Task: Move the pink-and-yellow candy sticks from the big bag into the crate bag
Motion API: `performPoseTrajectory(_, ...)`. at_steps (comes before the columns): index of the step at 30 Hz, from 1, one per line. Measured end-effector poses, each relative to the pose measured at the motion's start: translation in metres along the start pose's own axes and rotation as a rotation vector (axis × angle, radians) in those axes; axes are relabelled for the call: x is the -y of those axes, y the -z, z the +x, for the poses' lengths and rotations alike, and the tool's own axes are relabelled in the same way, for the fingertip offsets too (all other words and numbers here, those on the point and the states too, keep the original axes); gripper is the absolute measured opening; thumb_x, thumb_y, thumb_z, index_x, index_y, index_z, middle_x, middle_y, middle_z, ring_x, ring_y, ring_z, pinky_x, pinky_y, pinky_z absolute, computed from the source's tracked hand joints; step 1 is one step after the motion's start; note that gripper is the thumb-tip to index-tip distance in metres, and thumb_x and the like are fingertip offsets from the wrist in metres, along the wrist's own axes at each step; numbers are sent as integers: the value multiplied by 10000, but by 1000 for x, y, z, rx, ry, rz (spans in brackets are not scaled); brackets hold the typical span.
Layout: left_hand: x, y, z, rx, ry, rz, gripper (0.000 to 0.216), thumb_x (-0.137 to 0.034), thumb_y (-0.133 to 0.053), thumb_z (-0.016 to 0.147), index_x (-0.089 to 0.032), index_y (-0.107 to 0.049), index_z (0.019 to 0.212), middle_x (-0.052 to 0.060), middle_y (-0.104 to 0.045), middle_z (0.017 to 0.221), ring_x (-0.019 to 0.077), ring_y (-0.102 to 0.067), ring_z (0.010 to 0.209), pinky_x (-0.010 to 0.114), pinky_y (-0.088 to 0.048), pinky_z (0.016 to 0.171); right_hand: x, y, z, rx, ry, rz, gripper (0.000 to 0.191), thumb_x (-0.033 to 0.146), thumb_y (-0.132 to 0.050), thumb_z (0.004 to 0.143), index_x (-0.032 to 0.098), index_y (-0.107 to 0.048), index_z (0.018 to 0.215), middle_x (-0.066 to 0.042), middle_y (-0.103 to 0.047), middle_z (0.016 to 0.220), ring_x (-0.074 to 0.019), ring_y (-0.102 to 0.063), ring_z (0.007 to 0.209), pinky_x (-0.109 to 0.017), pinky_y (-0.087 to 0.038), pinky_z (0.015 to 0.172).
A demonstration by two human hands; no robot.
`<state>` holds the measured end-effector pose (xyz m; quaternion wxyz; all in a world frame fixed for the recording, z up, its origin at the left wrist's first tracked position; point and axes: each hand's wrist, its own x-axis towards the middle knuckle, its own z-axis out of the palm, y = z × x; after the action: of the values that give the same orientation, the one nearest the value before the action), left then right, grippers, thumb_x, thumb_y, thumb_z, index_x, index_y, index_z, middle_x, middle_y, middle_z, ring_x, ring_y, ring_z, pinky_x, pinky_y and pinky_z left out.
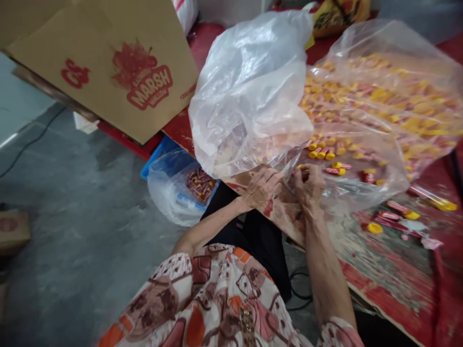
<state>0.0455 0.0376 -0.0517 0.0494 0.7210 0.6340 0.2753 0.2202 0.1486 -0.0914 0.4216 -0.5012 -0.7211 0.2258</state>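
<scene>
My left hand [263,186] lies at the table edge against the lower rim of a cloudy white plastic bag [253,91]. Its fingers are stretched out and slightly blurred. Close to its right, my right hand [311,185] has curled fingers, with a small yellow-capped tube [303,167] showing at the fingertips; most of that tube is hidden. Just beyond lies a clear plastic bag [365,193] with several small red-and-white tubes with yellow caps [321,153] in its mouth. Many more yellow-capped pieces [390,106] fill the bag behind.
A cardboard marshmallow box [104,67] stands at the left. Below the table edge, a blue crate [152,161] lined with plastic holds many small tubes [201,185]. Loose tubes [398,212], a yellow cap [374,228] and wrapper scraps lie on the worn red table [394,284] at right.
</scene>
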Motion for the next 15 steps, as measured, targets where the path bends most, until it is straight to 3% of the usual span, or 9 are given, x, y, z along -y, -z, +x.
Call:
performPoseTrajectory(3,-3,-2,3,103,60,8,276,-239,-634,1171,-268,-799,1390,143,-810,1288,306,-780,1290,492,-688,1152,0,1,2,-11,7,-13,285,532,-547,1059,256,-614,1034,-111,-732,994,-273,-679,837,-455,-599,870)
performPoseTrajectory(5,-1,1,2,83,70,7,259,-220,-607,1175,-256,-808,1333,132,-804,1219,298,-782,1251,475,-683,1133,1,3,3,-26,2,-23,262,516,-546,1038,262,-600,1006,-114,-731,968,-278,-668,810,-461,-592,837)
performPoseTrajectory(7,7,7,-11,-1,92,2,261,-219,-569,1180,-251,-809,1278,116,-792,1184,274,-778,1195,435,-682,1093,1,5,4,-27,-2,-33,240,501,-548,1024,266,-592,999,-123,-732,967,-290,-669,802,-477,-589,824)
performPoseTrajectory(10,33,27,-54,-176,204,39,252,-216,-545,1160,-237,-794,1194,112,-776,1157,255,-758,1123,401,-672,1029,0,6,3,11,-19,-45,198,456,-548,1040,267,-605,1040,-161,-745,1037,-309,-680,846,-505,-584,870)
performPoseTrajectory(13,70,60,-106,-327,416,170,188,-239,-578,1119,-220,-765,1104,129,-751,1108,283,-738,1085,468,-646,1056,0,5,3,42,-30,-55,142,390,-548,1044,266,-604,1087,-199,-749,1108,-336,-689,929,-531,-567,944)
performPoseTrajectory(15,84,86,-125,-415,546,222,186,-342,-600,1126,-222,-736,1090,145,-732,1126,312,-728,1141,512,-634,1083,-1,4,3,47,-18,-54,123,357,-545,1047,267,-606,1105,-213,-747,1141,-359,-694,1006,-548,-556,991)
